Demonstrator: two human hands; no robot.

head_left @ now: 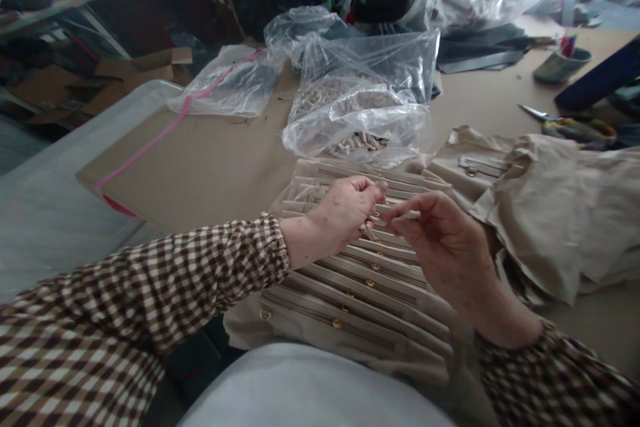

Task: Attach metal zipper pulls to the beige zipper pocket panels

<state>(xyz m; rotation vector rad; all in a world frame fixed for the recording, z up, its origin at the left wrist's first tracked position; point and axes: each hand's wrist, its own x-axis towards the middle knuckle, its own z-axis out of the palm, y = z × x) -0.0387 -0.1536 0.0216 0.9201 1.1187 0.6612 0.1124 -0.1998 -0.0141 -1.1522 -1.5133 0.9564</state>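
Observation:
My left hand (345, 210) is closed in a pinch over a stack of beige fabric pieces with zippers (360, 280), holding a small beige zipper pull or tab. My right hand (440, 240) meets it from the right, thumb and forefinger pinched on the same small piece. The stacked pieces lie fanned out in front of me, each with a gold-coloured metal slider. Just behind the hands sits a clear plastic bag of small beige parts (357, 120).
A heap of beige fabric (560, 213) lies to the right. Scissors (570, 123) and a small cup (560, 65) are at the far right. Another clear bag with a pink strip (225, 83) lies at the left on the brown tabletop (200, 167). Dark bags stand behind.

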